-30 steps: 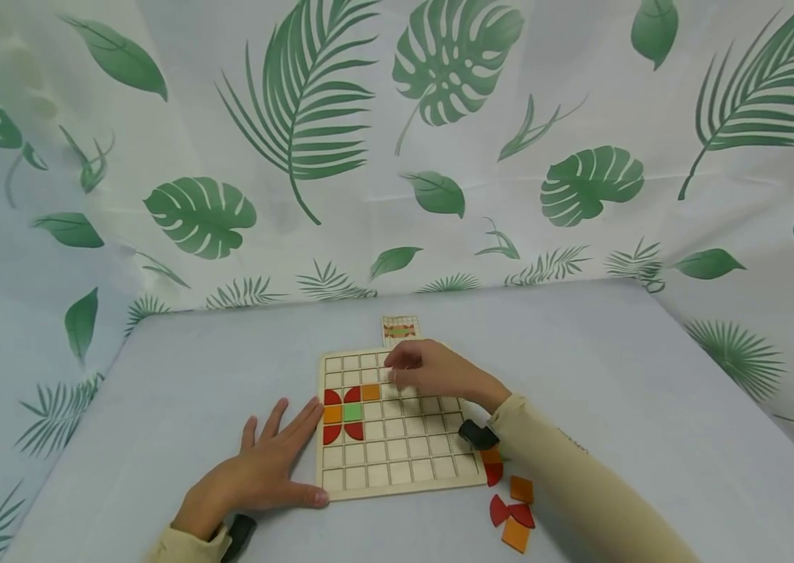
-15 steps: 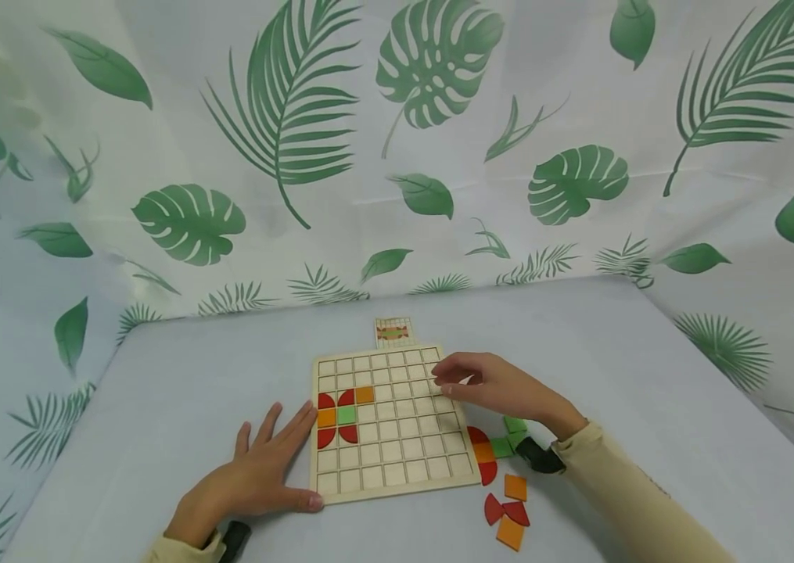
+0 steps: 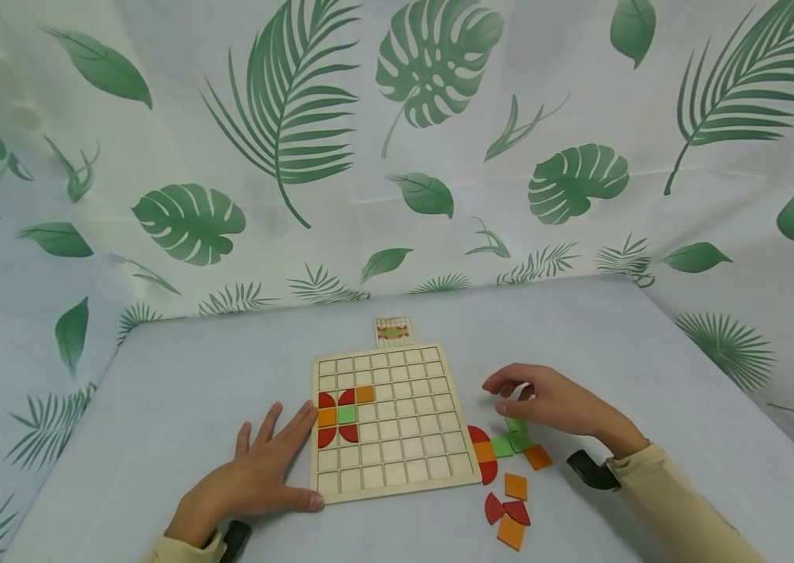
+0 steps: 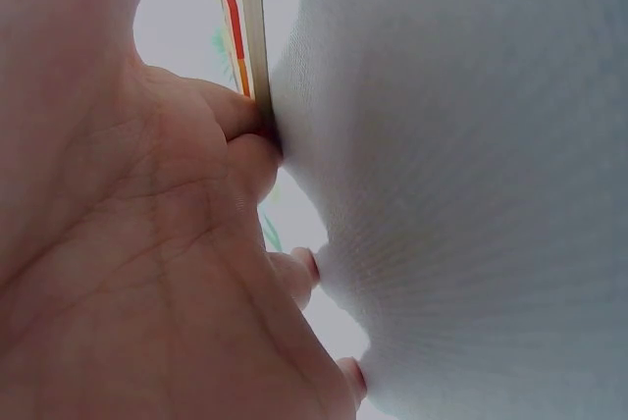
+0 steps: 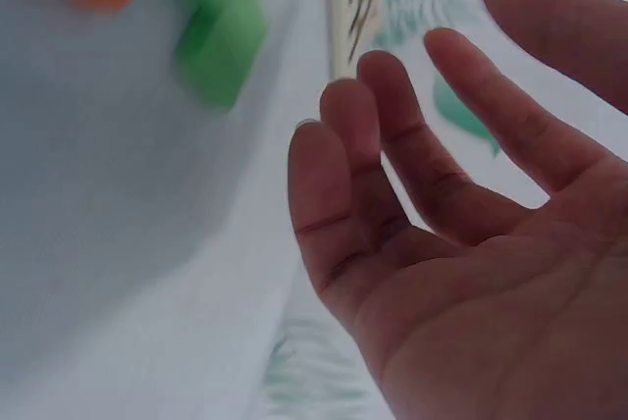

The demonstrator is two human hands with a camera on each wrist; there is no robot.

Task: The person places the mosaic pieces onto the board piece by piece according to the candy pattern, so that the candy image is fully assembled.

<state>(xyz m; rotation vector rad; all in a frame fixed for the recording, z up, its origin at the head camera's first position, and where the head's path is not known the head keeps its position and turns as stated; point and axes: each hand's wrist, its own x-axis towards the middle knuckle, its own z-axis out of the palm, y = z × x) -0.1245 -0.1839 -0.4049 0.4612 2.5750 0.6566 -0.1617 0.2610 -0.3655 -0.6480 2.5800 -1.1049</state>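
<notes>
A wooden grid board (image 3: 397, 450) lies on the table. Red quarter-circle pieces (image 3: 347, 435), orange squares (image 3: 364, 394) and one green square (image 3: 346, 414) fill cells along its left side. My left hand (image 3: 256, 469) rests with spread fingers on the table, fingertips and thumb at the board's left edge (image 4: 251, 37). To the right of the board, my right hand (image 3: 551, 400) hovers, holding nothing, its fingers loosely bent in the right wrist view. Green pieces (image 3: 518, 438) lie beneath it, partly hidden.
A small pattern card (image 3: 394, 332) touches the board's far edge. Loose red pieces (image 3: 494, 508) and orange squares (image 3: 511, 532) lie off the board's near right corner. A leaf-printed cloth (image 3: 425, 258) stands behind the table.
My right hand has moved from over the board to the right, above the loose pieces, uncovering the card and the board's right side. My left hand stays at the board.
</notes>
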